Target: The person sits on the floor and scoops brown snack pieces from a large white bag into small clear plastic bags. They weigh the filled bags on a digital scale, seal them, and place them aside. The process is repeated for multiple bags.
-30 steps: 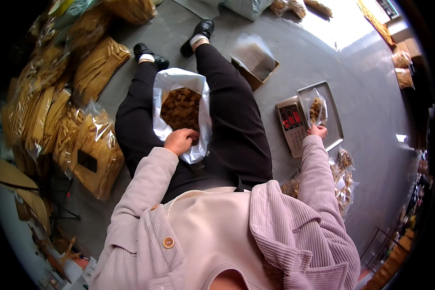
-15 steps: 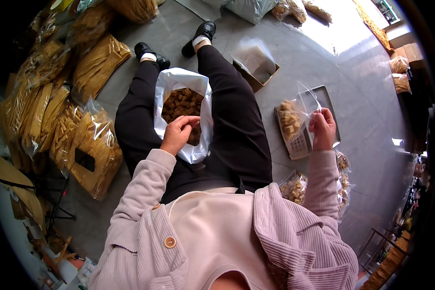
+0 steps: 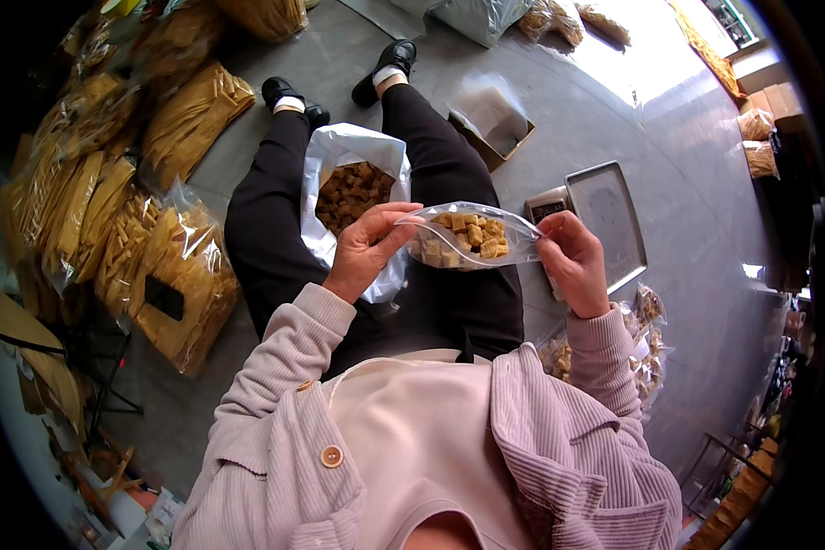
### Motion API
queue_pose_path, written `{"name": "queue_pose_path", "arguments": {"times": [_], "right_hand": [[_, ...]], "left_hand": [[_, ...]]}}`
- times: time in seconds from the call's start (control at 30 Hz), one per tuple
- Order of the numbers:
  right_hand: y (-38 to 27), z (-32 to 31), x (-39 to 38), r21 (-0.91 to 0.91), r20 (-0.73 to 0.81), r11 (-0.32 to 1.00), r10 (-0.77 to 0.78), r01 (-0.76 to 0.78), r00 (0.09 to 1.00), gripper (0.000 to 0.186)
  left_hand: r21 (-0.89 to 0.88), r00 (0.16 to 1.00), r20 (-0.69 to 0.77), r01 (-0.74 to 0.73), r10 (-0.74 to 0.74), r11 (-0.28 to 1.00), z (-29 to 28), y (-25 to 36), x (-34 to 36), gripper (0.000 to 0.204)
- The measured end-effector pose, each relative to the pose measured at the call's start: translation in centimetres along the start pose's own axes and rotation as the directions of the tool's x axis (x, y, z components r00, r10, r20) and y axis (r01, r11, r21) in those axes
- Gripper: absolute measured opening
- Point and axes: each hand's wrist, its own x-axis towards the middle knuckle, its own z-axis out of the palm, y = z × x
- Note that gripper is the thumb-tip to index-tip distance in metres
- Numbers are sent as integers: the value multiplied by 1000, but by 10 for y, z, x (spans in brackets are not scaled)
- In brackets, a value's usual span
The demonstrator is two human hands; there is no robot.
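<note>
A clear zip-top bag (image 3: 470,240) with tan cubes inside is stretched between my two hands, its mouth gaping upward. My left hand (image 3: 368,250) pinches one end of the bag's rim, and my right hand (image 3: 575,263) pinches the opposite end. Between my legs stands a white plastic sack (image 3: 325,165), open at the top, with many brown cubes (image 3: 350,195) in it. Just beyond my right hand is a scale (image 3: 547,203), partly covered by that hand and the bag. A shallow metal tray (image 3: 611,225) adjoins it.
Filled clear packets (image 3: 646,353) lie by my right forearm. A cardboard box (image 3: 493,137) with clear bags stands past my right knee. Large bags of yellowish strips (image 3: 188,284) are piled to my left, a dark phone-like rectangle (image 3: 163,300) on one.
The bag of cubes has come off the scale and over my lap, lifted by my right hand. My left hand has moved right from the sack and taken hold of its rim.
</note>
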Motion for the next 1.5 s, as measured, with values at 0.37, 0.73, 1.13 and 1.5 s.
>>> {"name": "queue_pose_path", "arguments": {"times": [0.37,0.73,1.13,1.5], "right_hand": [[26,-19,5,214,55,964,-171,156,984,49],[46,18,15,392,19,905,-189,167,982,15],[61,13,7,307,-234,914,-196,263,952,10],[60,34,10,348,-417,871,-187,347,889,14]], "left_hand": [[-80,994,-97,49,-57,996,11,1,-3,24],[-25,966,-254,-61,53,998,12,1,2,24],[-231,956,-238,116,-172,966,23,-19,-2,20],[-251,958,-215,135,-191,959,26,-20,-5,20]]}}
